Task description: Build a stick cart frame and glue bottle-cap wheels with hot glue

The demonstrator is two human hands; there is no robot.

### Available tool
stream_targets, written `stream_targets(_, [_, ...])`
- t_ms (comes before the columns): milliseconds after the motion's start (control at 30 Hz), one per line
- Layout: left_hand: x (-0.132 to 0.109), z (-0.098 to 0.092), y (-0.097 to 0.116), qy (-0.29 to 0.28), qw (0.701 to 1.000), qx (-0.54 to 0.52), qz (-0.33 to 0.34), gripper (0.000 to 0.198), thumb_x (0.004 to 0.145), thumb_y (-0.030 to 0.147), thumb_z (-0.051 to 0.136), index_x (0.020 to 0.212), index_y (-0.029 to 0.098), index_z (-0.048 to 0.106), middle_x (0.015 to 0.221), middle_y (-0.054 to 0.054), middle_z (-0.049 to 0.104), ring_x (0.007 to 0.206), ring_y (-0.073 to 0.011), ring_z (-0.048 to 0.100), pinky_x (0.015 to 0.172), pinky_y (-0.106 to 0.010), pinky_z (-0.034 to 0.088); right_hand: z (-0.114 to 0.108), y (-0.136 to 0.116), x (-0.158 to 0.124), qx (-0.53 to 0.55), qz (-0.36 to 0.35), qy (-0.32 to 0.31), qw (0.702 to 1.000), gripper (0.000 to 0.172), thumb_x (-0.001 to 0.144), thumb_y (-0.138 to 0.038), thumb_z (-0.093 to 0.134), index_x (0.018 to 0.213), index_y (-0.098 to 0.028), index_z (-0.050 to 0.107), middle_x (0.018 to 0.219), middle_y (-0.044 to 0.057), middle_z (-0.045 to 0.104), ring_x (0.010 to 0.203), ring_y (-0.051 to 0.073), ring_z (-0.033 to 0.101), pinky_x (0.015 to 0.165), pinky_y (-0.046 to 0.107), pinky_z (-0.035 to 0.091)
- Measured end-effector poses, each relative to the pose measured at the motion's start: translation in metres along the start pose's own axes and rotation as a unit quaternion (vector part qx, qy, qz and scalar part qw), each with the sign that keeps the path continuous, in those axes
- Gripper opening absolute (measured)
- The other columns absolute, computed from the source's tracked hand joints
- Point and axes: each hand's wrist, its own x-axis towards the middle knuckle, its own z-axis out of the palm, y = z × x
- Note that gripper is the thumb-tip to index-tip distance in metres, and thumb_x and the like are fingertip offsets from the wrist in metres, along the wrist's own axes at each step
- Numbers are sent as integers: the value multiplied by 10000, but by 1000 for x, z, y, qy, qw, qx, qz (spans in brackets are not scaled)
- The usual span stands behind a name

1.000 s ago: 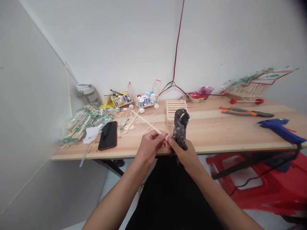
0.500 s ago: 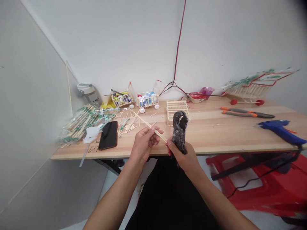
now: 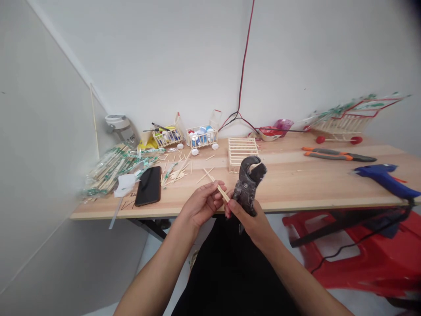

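Note:
My left hand point(image 3: 200, 205) pinches a thin wooden stick point(image 3: 215, 184) at the near edge of the wooden table point(image 3: 296, 184). The stick slants up and to the left, its lower end touching my right fingers. My right hand point(image 3: 250, 219) is wrapped round the handles of a dark cutting tool point(image 3: 248, 182), held upright with its jaws at the top. Just behind the tool on the table lies a small wooden stick cage point(image 3: 241, 151).
A black phone point(image 3: 148, 185), wrapped stick bundles point(image 3: 113, 169) and loose sticks lie at the left. Two small stick carts point(image 3: 184, 136) stand at the back. Orange-handled pliers point(image 3: 335, 153), a blue glue gun point(image 3: 384, 175) and a bigger cart point(image 3: 345, 120) are on the right. A red stool point(image 3: 362, 254) stands below.
The stick shows shorter between my hands now and my left hand has slid nearer the right. The cutting tool has tilted a little to the right.

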Motion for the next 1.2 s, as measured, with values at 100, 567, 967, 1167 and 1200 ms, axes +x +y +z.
stream_targets(100, [-1,0,-1,-18,1000,3,-12,234,758,283,780,793,123,612,548,57,413,500,-87,473,496,-209,485,-1,0,0,-4,6,2,1000,312,898,-466,585,743,-196,576,642,-7,550,633,146,514,650,299,413])
stream_targets(567, [-2,-7,0,90,981,129,112,391,680,418,832,835,91,684,720,-40,671,498,-42,501,476,-162,352,2,-1,-1,1,144,4,990,380,847,-493,616,647,-169,607,571,5,573,555,137,541,582,278,433])
stream_targets(967, [-1,0,0,90,985,109,103,397,658,406,846,824,93,668,722,-64,696,642,-137,653,685,-257,519,5,2,-3,-62,137,7,989,379,859,-463,563,599,-188,571,548,8,566,542,143,542,555,268,437])
stream_targets(1167, [0,5,-4,82,987,70,123,353,701,379,809,853,111,637,645,3,610,551,-107,589,597,-246,494,9,3,-6,-119,117,17,986,386,866,-448,539,573,-196,551,548,14,571,551,152,543,569,275,431])
stream_targets(1200, [0,5,-4,78,987,66,128,343,709,379,801,844,115,629,625,17,583,535,-99,569,575,-236,480,9,3,-6,-118,111,16,987,386,869,-443,535,572,-197,550,549,14,572,554,153,544,575,276,433])
